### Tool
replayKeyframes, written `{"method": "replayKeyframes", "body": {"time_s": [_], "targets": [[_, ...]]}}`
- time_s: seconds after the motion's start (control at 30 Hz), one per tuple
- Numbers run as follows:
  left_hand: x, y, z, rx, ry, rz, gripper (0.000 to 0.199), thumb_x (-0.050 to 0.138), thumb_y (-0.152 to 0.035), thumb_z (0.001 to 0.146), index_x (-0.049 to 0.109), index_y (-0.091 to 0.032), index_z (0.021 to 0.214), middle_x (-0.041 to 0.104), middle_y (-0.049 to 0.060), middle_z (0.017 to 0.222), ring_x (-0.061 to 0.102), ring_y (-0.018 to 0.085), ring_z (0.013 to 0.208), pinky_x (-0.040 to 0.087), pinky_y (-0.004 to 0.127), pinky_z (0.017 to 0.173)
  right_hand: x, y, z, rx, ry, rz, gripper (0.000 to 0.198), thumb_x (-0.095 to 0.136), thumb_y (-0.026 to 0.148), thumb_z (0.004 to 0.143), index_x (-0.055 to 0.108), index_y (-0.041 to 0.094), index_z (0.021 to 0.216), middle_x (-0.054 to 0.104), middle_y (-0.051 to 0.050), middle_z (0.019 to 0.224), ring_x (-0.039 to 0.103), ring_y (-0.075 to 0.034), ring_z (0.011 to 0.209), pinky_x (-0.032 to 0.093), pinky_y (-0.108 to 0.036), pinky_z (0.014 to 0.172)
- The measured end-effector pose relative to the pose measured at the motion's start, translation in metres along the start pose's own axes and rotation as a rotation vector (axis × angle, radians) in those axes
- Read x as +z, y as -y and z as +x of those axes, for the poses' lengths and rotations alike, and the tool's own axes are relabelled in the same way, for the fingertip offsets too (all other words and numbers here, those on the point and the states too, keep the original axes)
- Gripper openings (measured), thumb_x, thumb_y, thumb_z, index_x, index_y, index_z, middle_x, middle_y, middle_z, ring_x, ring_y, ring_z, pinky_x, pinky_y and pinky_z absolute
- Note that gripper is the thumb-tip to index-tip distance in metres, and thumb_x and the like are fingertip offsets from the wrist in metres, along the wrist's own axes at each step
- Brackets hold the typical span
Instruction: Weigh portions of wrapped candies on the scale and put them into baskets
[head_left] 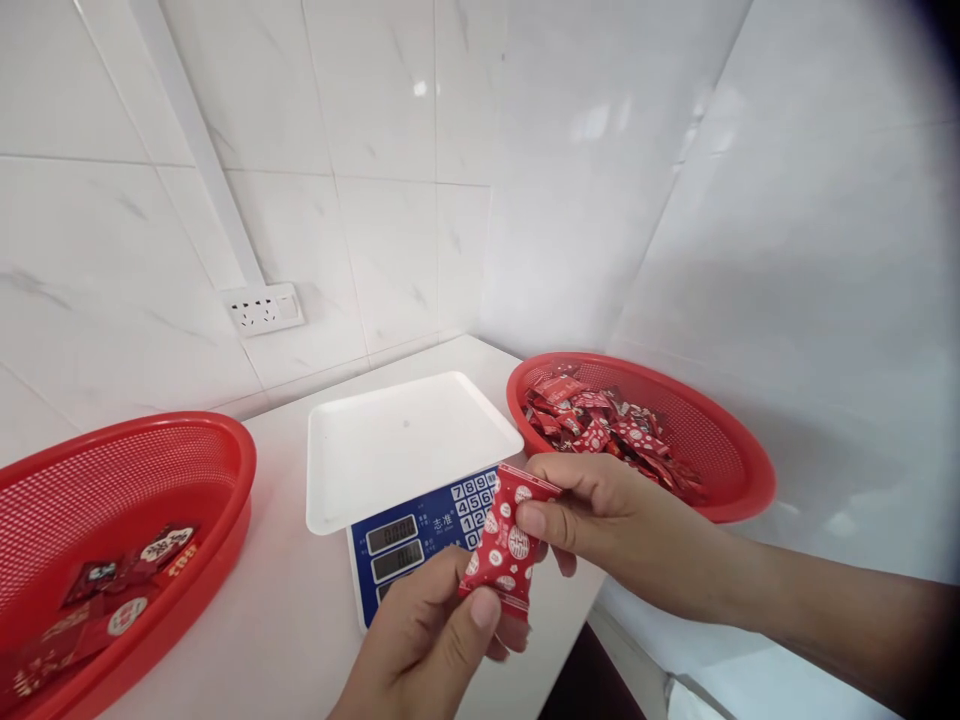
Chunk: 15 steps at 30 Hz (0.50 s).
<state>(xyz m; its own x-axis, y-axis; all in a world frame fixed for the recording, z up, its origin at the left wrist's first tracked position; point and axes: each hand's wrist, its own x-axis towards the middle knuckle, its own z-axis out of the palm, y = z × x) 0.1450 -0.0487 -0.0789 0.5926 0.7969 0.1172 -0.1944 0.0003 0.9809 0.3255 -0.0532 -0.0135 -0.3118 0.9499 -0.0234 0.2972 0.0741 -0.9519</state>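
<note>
A small red candy packet [504,545] with white round prints is held up in front of the scale. My left hand [435,630] pinches its lower end between thumb and fingers. At its upper right side, my right hand [592,510] grips the same packet. Behind both hands stands a digital scale [405,535] with a blue keypad panel, partly covered by the hands and packet. Its white weighing tray [409,435] carries nothing.
To the right, a red basket [739,450] holds many red packets [592,415]. Another red basket [232,470] at the left has several red packets [112,600] inside. Both stand on a white table [289,600] against tiled walls. A socket [262,310] is on the back wall.
</note>
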Motion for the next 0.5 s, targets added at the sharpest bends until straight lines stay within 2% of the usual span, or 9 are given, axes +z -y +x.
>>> {"method": "replayKeyframes", "body": {"time_s": [0.1, 0.17, 0.23, 0.3, 0.4, 0.5], "targets": [[-0.004, 0.001, 0.004, -0.214, 0.22, -0.474, 0.052, 0.045, -0.063, 0.079, 0.059, -0.017, 0.1, 0.066, 0.007, 0.082, 0.064, 0.017, 0.071, 0.051, 0.023, 0.054, 0.002, -0.001, -0.001, -0.078, -0.007, 0.002, 0.023, 0.051, 0.038, 0.085, 0.064, 0.021, 0.077, 0.058, -0.001, 0.074, 0.054, -0.012, 0.068, 0.045, -0.023, 0.057], [-0.006, -0.002, 0.005, -0.297, 0.233, -0.636, 0.045, 0.049, -0.056, 0.081, 0.058, -0.018, 0.102, 0.066, 0.006, 0.084, 0.066, 0.016, 0.074, 0.052, 0.02, 0.054, 0.004, -0.004, -0.002, -0.155, 0.019, 0.036, 0.02, 0.051, 0.036, 0.086, 0.067, 0.025, 0.086, 0.06, -0.002, 0.085, 0.057, -0.014, 0.078, 0.048, -0.027, 0.066], [-0.007, -0.006, 0.005, -0.294, 0.106, -0.625, 0.026, 0.062, -0.039, 0.08, 0.059, -0.019, 0.096, 0.066, 0.002, 0.081, 0.065, 0.012, 0.072, 0.051, 0.017, 0.055, 0.006, -0.007, -0.004, -0.18, 0.049, 0.072, 0.02, 0.05, 0.036, 0.086, 0.067, 0.028, 0.093, 0.061, -0.003, 0.097, 0.058, -0.016, 0.086, 0.048, -0.032, 0.076], [-0.006, -0.008, 0.004, -0.24, -0.056, -0.547, 0.022, 0.071, -0.028, 0.073, 0.059, -0.02, 0.089, 0.066, -0.001, 0.078, 0.064, 0.01, 0.069, 0.051, 0.016, 0.057, 0.006, -0.011, -0.006, -0.122, 0.023, 0.078, 0.024, 0.049, 0.04, 0.086, 0.065, 0.028, 0.101, 0.06, -0.004, 0.102, 0.058, -0.017, 0.089, 0.047, -0.035, 0.08], [-0.004, -0.009, 0.003, -0.138, -0.23, -0.422, 0.029, 0.077, -0.03, 0.066, 0.058, -0.02, 0.085, 0.067, -0.002, 0.076, 0.06, 0.008, 0.063, 0.05, 0.017, 0.06, 0.005, -0.014, -0.007, -0.002, -0.036, 0.124, 0.039, 0.043, 0.047, 0.088, 0.054, 0.027, 0.119, 0.062, -0.005, 0.097, 0.06, -0.016, 0.08, 0.049, -0.036, 0.076], [-0.003, -0.008, 0.002, -0.086, -0.288, -0.341, 0.03, 0.077, -0.032, 0.065, 0.058, -0.02, 0.085, 0.067, -0.002, 0.07, 0.058, 0.007, 0.059, 0.048, 0.016, 0.061, 0.006, -0.012, -0.006, 0.013, 0.054, 0.181, 0.041, 0.044, 0.051, 0.086, 0.059, 0.021, 0.11, 0.062, -0.006, 0.091, 0.059, -0.016, 0.076, 0.051, -0.033, 0.069]]}}
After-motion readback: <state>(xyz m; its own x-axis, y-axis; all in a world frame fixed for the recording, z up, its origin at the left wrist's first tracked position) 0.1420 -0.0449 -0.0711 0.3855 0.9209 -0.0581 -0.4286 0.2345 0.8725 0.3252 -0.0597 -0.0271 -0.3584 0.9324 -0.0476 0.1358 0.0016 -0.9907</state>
